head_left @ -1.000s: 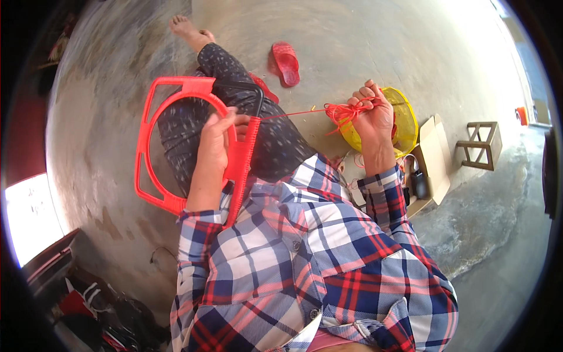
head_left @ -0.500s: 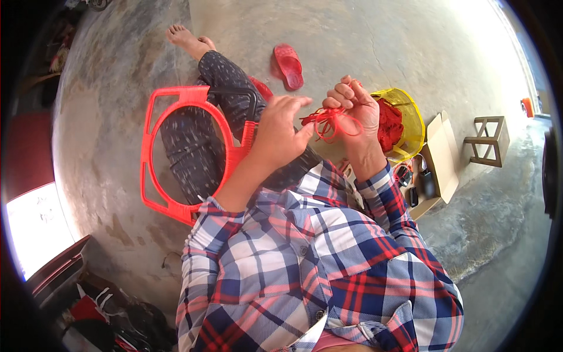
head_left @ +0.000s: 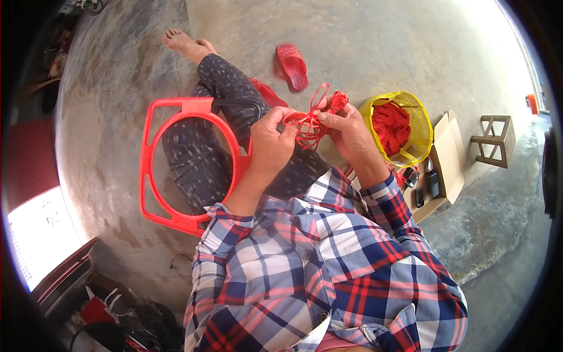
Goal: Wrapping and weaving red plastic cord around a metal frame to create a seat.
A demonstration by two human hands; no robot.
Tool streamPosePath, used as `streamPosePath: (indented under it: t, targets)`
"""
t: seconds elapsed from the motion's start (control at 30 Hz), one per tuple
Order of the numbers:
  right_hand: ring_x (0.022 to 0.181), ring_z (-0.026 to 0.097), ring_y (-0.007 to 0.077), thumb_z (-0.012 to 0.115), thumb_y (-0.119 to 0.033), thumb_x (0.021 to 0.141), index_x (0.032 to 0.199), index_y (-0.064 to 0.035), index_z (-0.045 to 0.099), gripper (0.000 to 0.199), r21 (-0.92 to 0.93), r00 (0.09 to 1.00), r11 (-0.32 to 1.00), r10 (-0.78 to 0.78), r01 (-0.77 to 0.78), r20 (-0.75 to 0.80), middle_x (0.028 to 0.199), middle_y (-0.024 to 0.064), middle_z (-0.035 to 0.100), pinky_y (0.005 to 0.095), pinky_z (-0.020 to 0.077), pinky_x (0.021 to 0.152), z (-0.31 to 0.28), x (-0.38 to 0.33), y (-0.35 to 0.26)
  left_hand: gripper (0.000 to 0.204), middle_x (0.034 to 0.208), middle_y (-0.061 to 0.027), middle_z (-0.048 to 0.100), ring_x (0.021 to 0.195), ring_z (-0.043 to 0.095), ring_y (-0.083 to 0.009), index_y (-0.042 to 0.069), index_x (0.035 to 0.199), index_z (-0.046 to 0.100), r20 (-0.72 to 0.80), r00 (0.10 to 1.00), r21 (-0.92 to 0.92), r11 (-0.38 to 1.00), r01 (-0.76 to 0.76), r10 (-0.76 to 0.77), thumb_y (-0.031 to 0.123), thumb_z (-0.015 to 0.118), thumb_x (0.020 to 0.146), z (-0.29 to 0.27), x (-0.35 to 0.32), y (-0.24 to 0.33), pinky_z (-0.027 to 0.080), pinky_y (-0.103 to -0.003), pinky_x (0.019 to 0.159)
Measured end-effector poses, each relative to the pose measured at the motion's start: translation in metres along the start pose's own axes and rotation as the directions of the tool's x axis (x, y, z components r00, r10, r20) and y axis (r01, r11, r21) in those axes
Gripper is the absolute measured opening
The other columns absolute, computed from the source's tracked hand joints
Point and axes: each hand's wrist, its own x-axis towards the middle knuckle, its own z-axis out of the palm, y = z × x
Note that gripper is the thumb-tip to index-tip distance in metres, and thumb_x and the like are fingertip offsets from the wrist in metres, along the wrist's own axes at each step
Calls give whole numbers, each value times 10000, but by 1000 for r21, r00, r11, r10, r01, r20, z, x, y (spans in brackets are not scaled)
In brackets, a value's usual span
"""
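Note:
A tangled bundle of thin red plastic cord (head_left: 308, 128) is held up between my two hands, with loose loops standing out of it. My left hand (head_left: 272, 141) pinches the bundle's left side between thumb and fingers. On the other side, my right hand (head_left: 350, 132) is closed on the same cord, its thumb on top, and a small red coil pokes up past its fingers. Across my lap lies a frame (head_left: 196, 105) with a round opening, mostly wrapped in red; a black bar (head_left: 237, 104) shows bare at its upper right. My left forearm covers part of the frame.
Right of my hands stands a yellow basket (head_left: 423, 132) holding a red cord heap (head_left: 392, 126). Beside it is an open cardboard box (head_left: 448, 158) with black items. A small wooden stool (head_left: 495, 141) is farther right. A red slipper (head_left: 292, 66) lies ahead on the concrete floor.
My left hand has gone from spread fingers to pinching the cord. My right hand has turned and come down a little, and the cord loops now spread between both hands.

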Motion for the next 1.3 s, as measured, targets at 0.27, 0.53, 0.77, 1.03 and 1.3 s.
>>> streamPosePath:
  t: [0.27,0.53,0.77,1.03,1.3]
  targets:
    - [763,585,88,723,-47,790,974,-60,587,229,-161,999,987,25,-21,25,874,-5,618,246,460,650,6,0,-1,100,830,-52,670,783,598,-79,-25,957,631,61,982,-132,973,187,-180,16,614,867,0,1,-3,484,-236,711]
    - [751,562,80,685,14,777,942,-42,572,208,-224,997,973,-67,56,-41,834,-12,580,230,454,637,7,0,3,229,995,-96,581,970,544,-204,9,975,615,-258,959,-58,989,-135,116,-36,584,752,-3,4,10,450,-324,864]
    - [767,557,86,651,46,782,949,-12,560,199,-404,992,909,-123,102,-27,867,3,566,248,480,676,11,-1,4,202,867,-92,563,822,526,-286,55,858,606,-21,891,331,844,-422,453,-14,657,675,-3,2,15,437,-369,739]
    - [757,548,75,648,47,778,935,-20,555,194,-226,999,973,-47,44,-11,835,-11,562,237,454,661,7,-2,9,157,797,-75,561,758,533,-264,52,800,584,19,942,279,903,-326,334,-29,646,681,3,1,0,441,-369,693]
    - [752,565,97,640,20,807,884,3,646,79,-717,940,630,-325,297,103,838,9,567,241,465,679,5,0,13,97,755,-77,559,689,561,-191,24,803,553,-63,997,-26,998,-50,48,-16,600,728,0,1,-8,457,-293,651]
